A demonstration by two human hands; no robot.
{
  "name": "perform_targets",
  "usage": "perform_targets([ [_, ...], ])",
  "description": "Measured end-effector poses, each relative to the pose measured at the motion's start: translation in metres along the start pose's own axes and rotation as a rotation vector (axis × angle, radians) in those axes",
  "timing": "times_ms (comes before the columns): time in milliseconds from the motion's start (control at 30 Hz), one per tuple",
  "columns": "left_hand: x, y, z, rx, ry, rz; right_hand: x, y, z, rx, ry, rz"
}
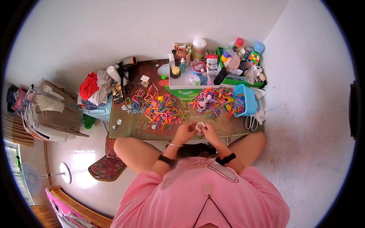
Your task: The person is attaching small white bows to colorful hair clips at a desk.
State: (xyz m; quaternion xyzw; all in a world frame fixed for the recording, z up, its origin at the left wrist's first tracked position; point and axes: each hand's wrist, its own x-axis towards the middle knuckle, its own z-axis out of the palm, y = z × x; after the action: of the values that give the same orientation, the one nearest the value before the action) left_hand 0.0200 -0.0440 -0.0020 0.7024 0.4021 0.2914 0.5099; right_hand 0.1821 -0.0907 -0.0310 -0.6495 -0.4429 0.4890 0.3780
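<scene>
The small white piece point(200, 126) is between my two hands, in the gap where my fingertips meet, so it lies just right of my left hand point(186, 132) and just left of my right hand point(209, 132). Taking the table point(135, 132) as my landmark, I have it at the middle of the near edge, with both wrists bent inward there. My hands are narrow: the fingers of each are drawn in and pinched around the piece, the right thumb and fingers against its right side, the left fingers curled at its left. It is too small for me to tell its exact shape or kind. Just beyond my left hand, left of the table's middle, a loose heap of colourful plastic sticks point(165, 111) spreads out, some rings among them. Beyond my right hand, right of the table's middle, lies a second heap of coloured pieces point(213, 99), which runs up to a light blue basket point(249, 100) tipped on its side near the table's right end. The scissors point(251, 122) lie at the table's near right corner, well apart from my hands. Toward the table's far edge sit a white tray point(186, 81) of bottles and jars and, right of it, a packed green box point(239, 82).
</scene>
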Motion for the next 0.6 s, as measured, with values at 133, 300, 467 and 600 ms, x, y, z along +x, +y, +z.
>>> perform_targets([
  [133,-0.002,-0.004,-0.009,-0.014,0.029,-0.064,0.008,-0.012,0.005,-0.525,0.161,-0.197],
  [300,0.008,-0.024,-0.037,0.161,0.404,-0.02,0.021,-0.013,0.018,-0.653,0.242,-0.323],
  [467,0.021,-0.05,-0.117,0.36,0.728,-0.009,0.032,0.007,0.029,-0.648,0.242,-0.407],
  [600,0.037,-0.068,-0.192,0.607,0.892,-0.079,0.04,0.022,0.029,-0.662,0.247,-0.488],
])
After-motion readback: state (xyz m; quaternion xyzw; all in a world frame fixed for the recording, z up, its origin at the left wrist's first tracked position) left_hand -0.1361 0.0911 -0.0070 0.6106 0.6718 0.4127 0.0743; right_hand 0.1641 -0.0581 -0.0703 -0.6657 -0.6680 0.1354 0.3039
